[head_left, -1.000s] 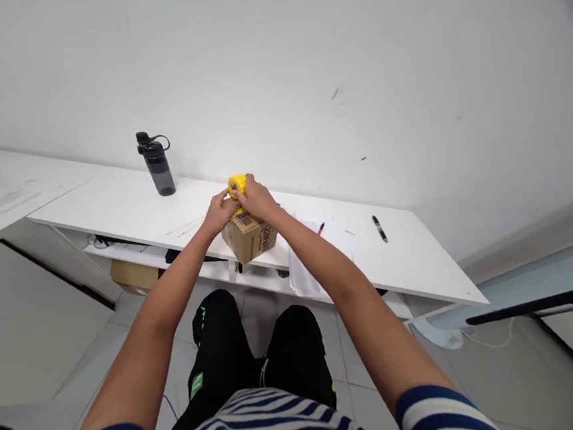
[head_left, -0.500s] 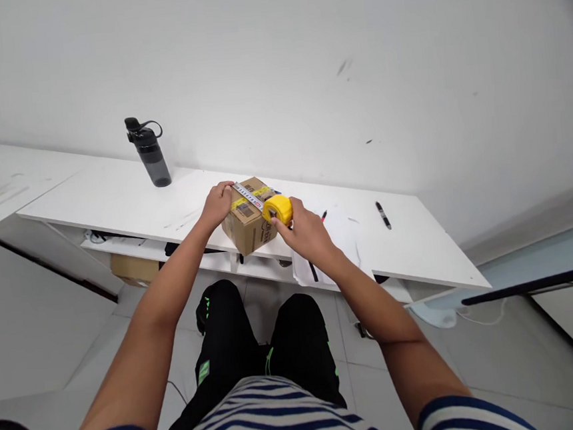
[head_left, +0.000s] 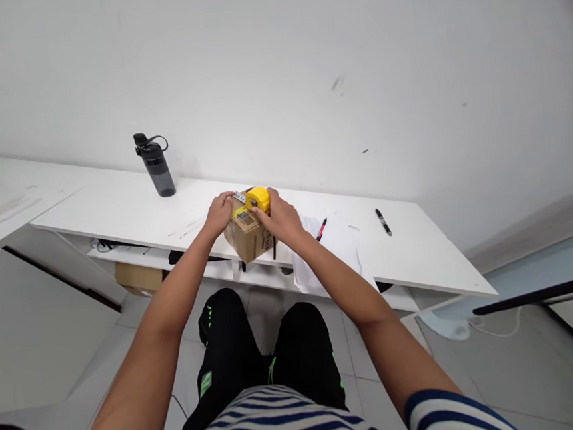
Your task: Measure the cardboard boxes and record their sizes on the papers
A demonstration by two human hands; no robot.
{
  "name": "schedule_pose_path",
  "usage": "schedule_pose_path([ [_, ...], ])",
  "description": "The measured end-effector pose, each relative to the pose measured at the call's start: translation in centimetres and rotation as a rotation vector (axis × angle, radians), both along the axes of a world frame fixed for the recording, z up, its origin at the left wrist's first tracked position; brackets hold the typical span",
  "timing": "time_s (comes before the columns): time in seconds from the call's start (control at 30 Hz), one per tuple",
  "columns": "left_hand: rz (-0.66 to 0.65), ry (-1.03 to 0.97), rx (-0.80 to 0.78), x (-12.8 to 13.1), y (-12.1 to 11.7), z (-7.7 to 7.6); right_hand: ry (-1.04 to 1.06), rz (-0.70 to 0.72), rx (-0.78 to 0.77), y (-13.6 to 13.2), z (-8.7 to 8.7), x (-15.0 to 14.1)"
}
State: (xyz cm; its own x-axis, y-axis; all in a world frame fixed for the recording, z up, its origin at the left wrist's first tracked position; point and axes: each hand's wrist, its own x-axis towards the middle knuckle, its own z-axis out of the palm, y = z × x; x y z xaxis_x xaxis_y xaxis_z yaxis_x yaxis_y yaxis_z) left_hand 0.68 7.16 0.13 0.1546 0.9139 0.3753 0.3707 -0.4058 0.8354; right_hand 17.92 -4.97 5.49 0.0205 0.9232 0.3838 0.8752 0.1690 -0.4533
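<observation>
A small brown cardboard box stands at the front edge of the white desk. My right hand is closed around a yellow tape measure on top of the box. My left hand pinches the tape's end at the box's left top edge. Only a short bit of blade shows between the two hands.
A dark water bottle stands at the back left of the desk. White papers with a red pen lie right of the box, and a black marker lies farther right. Another cardboard box sits under the desk.
My right hand has brought the yellow tape measure back left across the box top, so the blade is much shorter. My left hand stays at the box's left edge.
</observation>
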Motion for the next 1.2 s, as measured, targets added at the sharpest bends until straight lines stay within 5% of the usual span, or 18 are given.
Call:
schedule_pose_path([
  [0.23,-0.040,-0.114,-0.011,0.0,-0.4,0.4,-0.059,0.071,-0.060,6.2,1.9,-2.5],
  [0.43,-0.052,-0.270,-0.070,-3.1,-2.6,-0.8,0.163,0.120,-0.006,6.6,2.8,-0.4],
  [0.53,0.023,-0.258,-0.002,-6.0,-3.9,-2.8,0.422,0.190,0.069,6.1,2.0,1.1],
  [0.67,0.217,-0.018,0.108,-8.0,-4.4,-5.5,0.645,0.398,-0.080,6.1,-0.5,1.0],
  [0.8,0.332,-0.075,-0.045,-7.5,-4.5,-6.0,0.616,0.450,-0.187,5.9,-1.9,-0.9],
  [1.0,-0.090,-0.384,-0.355,-6.7,-7.3,-3.4,0.342,0.593,-0.154,5.4,-0.5,-2.6],
  [1.2,-0.190,-0.395,-0.362,-5.3,-7.8,-2.9,0.138,0.632,-0.190,5.5,0.7,-4.1],
])
